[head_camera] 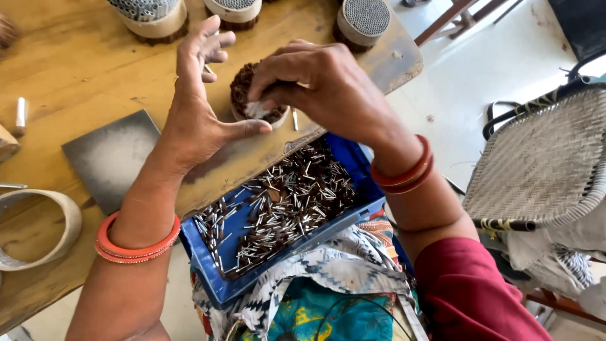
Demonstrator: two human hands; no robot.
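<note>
The left hand (196,101) stood on edge on the wooden table (76,69), palm spread and thumb stretched along the near side of a small round bundle of dark sticks (243,88), apparently bracing it in place. The right hand (322,82) arched over the bundle from the other side, fingertips pinched on what looked like a pale-tipped stick at its top. A blue tray (218,278) of loose dark sticks with silvery ends lay on the person's lap, just below the table edge, within easy reach of both hands. Three finished-looking round bundles (363,22) stood along the table's far edge, well apart from the work.
</note>
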